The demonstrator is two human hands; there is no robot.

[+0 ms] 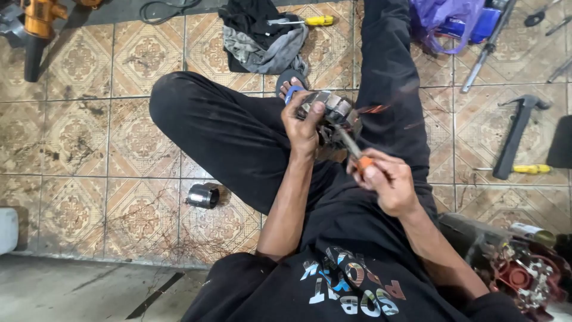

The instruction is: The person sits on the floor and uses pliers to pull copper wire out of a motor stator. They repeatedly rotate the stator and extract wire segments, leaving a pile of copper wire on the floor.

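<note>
Left hand: the left hand (302,124) sits just above the middle of the frame; fingers curled tight around a motor stator (333,113), a grey metal block with dark windings; it grips the part from the left side
Right hand: the right hand (387,182) lies right of centre, lower than the other; fingers closed in a fist about the orange handle of a screwdriver (353,149); the thumb presses along the handle
Tool: the shaft runs up and to the left from the fist; its tip meets the underside of the stator, though the exact contact point is too blurred to tell
Stator place: held in the air over the person's lap, between the two black trouser legs (226,131); reddish wire ends stick out to its right
Floor: patterned brown tiles (77,143); a short metal cylinder (204,195) lies left of the knee, well apart from the hands; thin wire scraps are strewn around it
Upper edge: a heap of dark and grey cloth (262,36) with a yellow-handled screwdriver (304,21) on it; an orange power tool (37,24) in the upper left corner
Right side: a hammer (516,136) with a black shaft; a purple plastic bag (444,21) at the upper right; a red and grey motor part (524,274) in the lower right corner
</note>
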